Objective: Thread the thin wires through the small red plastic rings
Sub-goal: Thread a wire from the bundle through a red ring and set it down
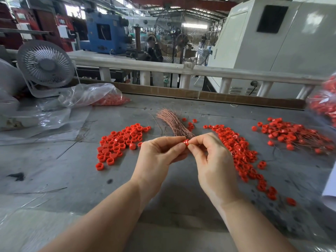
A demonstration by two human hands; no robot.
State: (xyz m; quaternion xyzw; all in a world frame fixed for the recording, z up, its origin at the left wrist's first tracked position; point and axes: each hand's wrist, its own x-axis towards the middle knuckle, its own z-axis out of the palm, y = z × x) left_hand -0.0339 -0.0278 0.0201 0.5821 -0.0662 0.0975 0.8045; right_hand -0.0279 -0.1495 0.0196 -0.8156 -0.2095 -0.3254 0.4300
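Observation:
Both hands meet above the middle of the grey table (72,170). My left hand (160,153) and my right hand (211,153) pinch one small red ring (185,142) between their fingertips. A bundle of thin copper wires (172,122) lies on the table just behind the hands, its near end hidden by my fingers. Whether a wire runs through the held ring cannot be made out. Loose red rings lie in a pile at the left (120,142) and a long strip at the right (241,153). Rings with wires in them are heaped at the far right (294,133).
A plastic bag with red rings (101,97) lies at the back left beside a small white fan (45,66). Another bag of rings (325,104) sits at the right edge. Clear plastic sheet (36,120) covers the table's left side. A white rail (181,70) runs behind the table.

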